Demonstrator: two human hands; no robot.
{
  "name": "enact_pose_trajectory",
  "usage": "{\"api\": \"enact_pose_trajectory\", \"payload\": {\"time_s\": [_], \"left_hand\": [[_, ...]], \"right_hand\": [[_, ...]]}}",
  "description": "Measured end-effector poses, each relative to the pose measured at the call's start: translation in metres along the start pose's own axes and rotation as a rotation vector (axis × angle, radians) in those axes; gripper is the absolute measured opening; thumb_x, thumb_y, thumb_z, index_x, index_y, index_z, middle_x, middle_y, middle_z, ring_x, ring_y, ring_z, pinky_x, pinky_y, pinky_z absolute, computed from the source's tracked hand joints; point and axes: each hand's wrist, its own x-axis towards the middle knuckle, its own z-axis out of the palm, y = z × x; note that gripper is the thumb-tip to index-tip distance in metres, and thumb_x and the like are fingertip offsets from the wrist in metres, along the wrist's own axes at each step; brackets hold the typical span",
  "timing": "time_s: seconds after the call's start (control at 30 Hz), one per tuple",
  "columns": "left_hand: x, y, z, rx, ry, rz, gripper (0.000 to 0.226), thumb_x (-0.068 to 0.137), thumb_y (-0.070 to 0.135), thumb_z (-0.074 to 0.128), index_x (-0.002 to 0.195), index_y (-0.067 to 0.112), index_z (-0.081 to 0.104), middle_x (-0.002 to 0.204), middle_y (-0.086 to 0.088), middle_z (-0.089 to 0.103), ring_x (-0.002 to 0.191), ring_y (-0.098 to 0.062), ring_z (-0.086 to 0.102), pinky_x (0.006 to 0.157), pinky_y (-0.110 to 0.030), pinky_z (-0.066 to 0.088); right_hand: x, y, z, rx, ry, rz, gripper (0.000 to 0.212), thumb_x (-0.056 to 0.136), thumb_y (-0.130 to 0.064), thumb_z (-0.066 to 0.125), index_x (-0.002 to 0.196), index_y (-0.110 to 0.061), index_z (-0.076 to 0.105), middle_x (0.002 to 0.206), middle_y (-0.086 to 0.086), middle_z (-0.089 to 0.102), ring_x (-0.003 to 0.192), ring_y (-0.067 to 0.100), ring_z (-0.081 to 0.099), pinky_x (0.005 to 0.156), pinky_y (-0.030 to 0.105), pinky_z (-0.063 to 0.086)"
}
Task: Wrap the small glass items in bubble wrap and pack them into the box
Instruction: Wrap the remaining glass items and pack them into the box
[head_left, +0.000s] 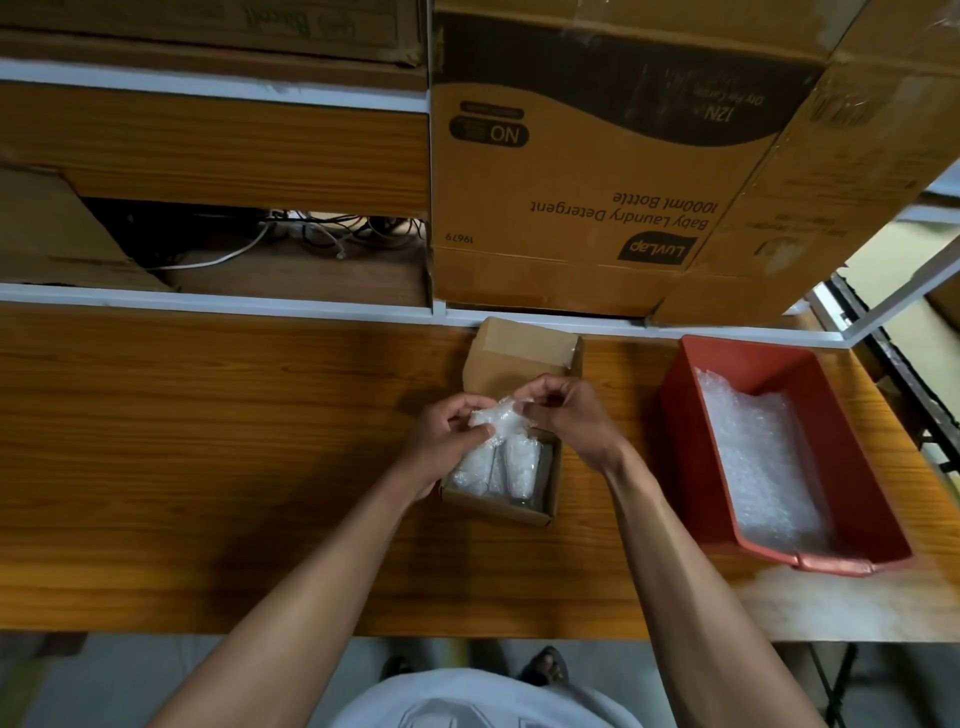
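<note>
Head view: bubble-wrapped bundle (500, 415) is pinched by left hand (448, 435) and right hand (563, 410) over small box (550, 483); red tray (696, 374) sits right of it, big cartons (571, 208) behind.

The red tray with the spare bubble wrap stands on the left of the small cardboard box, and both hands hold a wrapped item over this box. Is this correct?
Not quite. The head view shows the red tray to the right of the small cardboard box, not the left. The rest stands: the left hand and right hand both hold the wrapped item over the box.
</note>
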Motion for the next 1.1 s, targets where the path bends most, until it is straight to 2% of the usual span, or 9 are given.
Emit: {"api": "enact_pose_trajectory", "payload": {"time_s": [0.1, 0.23, 0.3, 0.43, 0.53, 0.63, 0.77, 0.9, 1.1], "left_hand": [[-0.001, 0.004, 0.002, 0.074, -0.022, -0.006, 0.019, 0.095, 0.022, 0.079, 0.113, 0.028, 0.076, 0.114, 0.011, 0.076, 0.107, -0.014, 0.071, 0.082, -0.033, 0.06], [-0.001, 0.007, 0.003, 0.104, -0.019, -0.049, 0.017, 0.095, 0.023, 0.078, 0.112, 0.025, 0.074, 0.121, 0.007, 0.073, 0.107, -0.017, 0.07, 0.082, -0.034, 0.06], [-0.002, 0.001, 0.006, 0.127, 0.026, -0.063, 0.017, 0.092, 0.023, 0.081, 0.107, 0.027, 0.074, 0.116, 0.006, 0.075, 0.101, -0.021, 0.072, 0.082, -0.037, 0.06], [-0.009, -0.013, 0.019, 0.237, 0.164, -0.078, 0.015, 0.09, 0.025, 0.084, 0.1, 0.031, 0.074, 0.103, 0.009, 0.076, 0.093, -0.013, 0.072, 0.077, -0.032, 0.06], [-0.015, -0.018, 0.032, 0.373, 0.237, -0.084, 0.013, 0.092, 0.026, 0.081, 0.1, 0.03, 0.072, 0.1, 0.015, 0.072, 0.087, -0.005, 0.068, 0.065, -0.021, 0.051], [-0.018, -0.024, 0.044, 0.494, 0.29, -0.069, 0.01, 0.094, 0.025, 0.08, 0.101, 0.027, 0.074, 0.101, 0.012, 0.074, 0.088, -0.006, 0.07, 0.067, -0.021, 0.053], [-0.018, -0.03, 0.055, 0.656, 0.345, -0.019, 0.012, 0.094, 0.023, 0.079, 0.105, 0.022, 0.073, 0.104, 0.007, 0.073, 0.087, -0.011, 0.068, 0.069, -0.021, 0.051], [-0.017, -0.037, 0.06, 0.745, 0.37, 0.068, 0.014, 0.092, 0.018, 0.08, 0.101, 0.018, 0.07, 0.106, -0.001, 0.07, 0.093, -0.02, 0.066, 0.076, -0.027, 0.049], [-0.019, -0.038, 0.069, 1.025, 0.252, 0.16, 0.019, 0.097, 0.022, 0.073, 0.113, 0.014, 0.067, 0.123, -0.008, 0.065, 0.11, -0.029, 0.063, 0.088, -0.039, 0.052]], "right_hand": [[0.004, -0.001, -0.003, -0.089, -0.015, 0.003, 0.014, 0.094, -0.004, 0.076, 0.104, -0.013, 0.077, 0.1, 0.001, 0.079, 0.097, 0.017, 0.075, 0.091, 0.041, 0.063], [0.009, -0.002, -0.006, -0.16, -0.037, -0.009, 0.016, 0.092, -0.007, 0.079, 0.103, -0.018, 0.078, 0.101, -0.004, 0.079, 0.098, 0.012, 0.074, 0.089, 0.036, 0.062], [0.012, 0.002, -0.005, -0.192, -0.04, -0.013, 0.018, 0.091, -0.009, 0.08, 0.104, -0.021, 0.077, 0.103, -0.005, 0.078, 0.099, 0.012, 0.074, 0.09, 0.035, 0.062], [0.014, 0.025, 0.002, -0.241, -0.001, -0.015, 0.026, 0.089, -0.012, 0.084, 0.108, -0.027, 0.074, 0.106, -0.007, 0.077, 0.1, 0.01, 0.073, 0.09, 0.037, 0.063], [0.008, 0.041, 0.011, -0.299, 0.07, -0.046, 0.027, 0.088, -0.01, 0.083, 0.11, -0.022, 0.073, 0.104, -0.01, 0.075, 0.097, 0.005, 0.072, 0.086, 0.024, 0.061], [-0.001, 0.051, 0.017, -0.435, 0.142, -0.111, 0.03, 0.089, -0.003, 0.081, 0.115, -0.014, 0.07, 0.104, -0.008, 0.071, 0.096, 0.008, 0.069, 0.081, 0.011, 0.055], [-0.013, 0.065, 0.018, -0.672, 0.177, -0.204, 0.039, 0.085, 0.004, 0.077, 0.12, -0.011, 0.066, 0.116, 0.005, 0.068, 0.099, 0.019, 0.068, 0.084, 0.036, 0.062], [-0.031, 0.071, 0.021, -0.909, 0.09, -0.171, 0.061, 0.085, -0.012, 0.082, 0.141, -0.015, 0.058, 0.143, 0.01, 0.058, 0.127, 0.032, 0.052, 0.104, 0.044, 0.052], [-0.045, 0.08, 0.017, -1.092, 0.122, -0.102, 0.063, 0.089, -0.032, 0.075, 0.146, -0.023, 0.05, 0.145, 0.004, 0.057, 0.124, 0.031, 0.044, 0.092, 0.041, 0.041]]}}
